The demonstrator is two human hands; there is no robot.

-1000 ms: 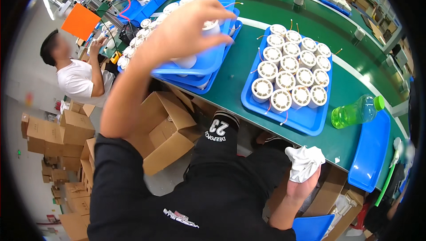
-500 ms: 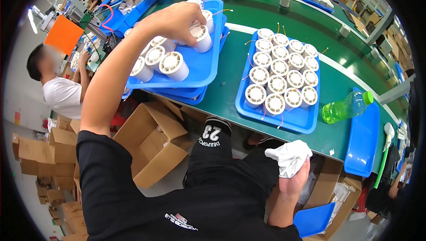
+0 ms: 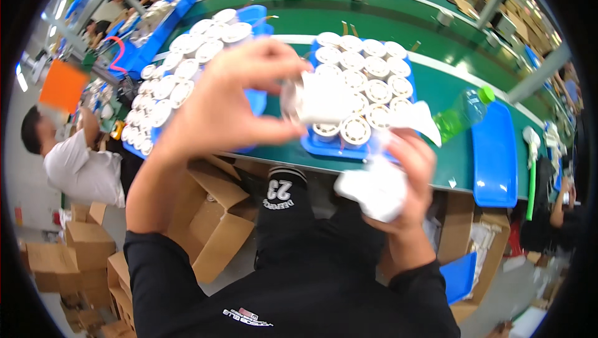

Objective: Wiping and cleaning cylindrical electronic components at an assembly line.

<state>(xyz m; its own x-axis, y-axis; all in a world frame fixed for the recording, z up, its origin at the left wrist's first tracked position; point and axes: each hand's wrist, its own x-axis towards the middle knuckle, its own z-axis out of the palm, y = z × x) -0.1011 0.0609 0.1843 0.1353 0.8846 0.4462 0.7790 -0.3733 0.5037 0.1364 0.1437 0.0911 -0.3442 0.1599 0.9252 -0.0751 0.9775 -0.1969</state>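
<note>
- While I lean over the green conveyor table (image 3: 448, 82), my left hand (image 3: 230, 107) pinches a round white plastic housing (image 3: 321, 98) between thumb and fingertips, lifted above the table's near edge.
- My right hand (image 3: 398, 182) is closed around a crumpled white cloth (image 3: 377, 188), with one corner of it (image 3: 423, 120) sticking up toward the table.
- Seen from the table, the housing sits high and to the left of the cloth; the cloth lies just below and to its right, close but apart as far as I can tell.
- The housing is blurred, so I cannot tell which way its axis points; one flat face seems to be turned toward me.
- My right hand is the nearer one to the housing's free side.
- On the table beyond my hands rests a blue plastic tray (image 3: 339, 148) filled with round white housings, and a second blue tray (image 3: 134, 148) sits farther left.
- A green plastic bottle (image 3: 464, 114) lies on the table's right part.
</note>
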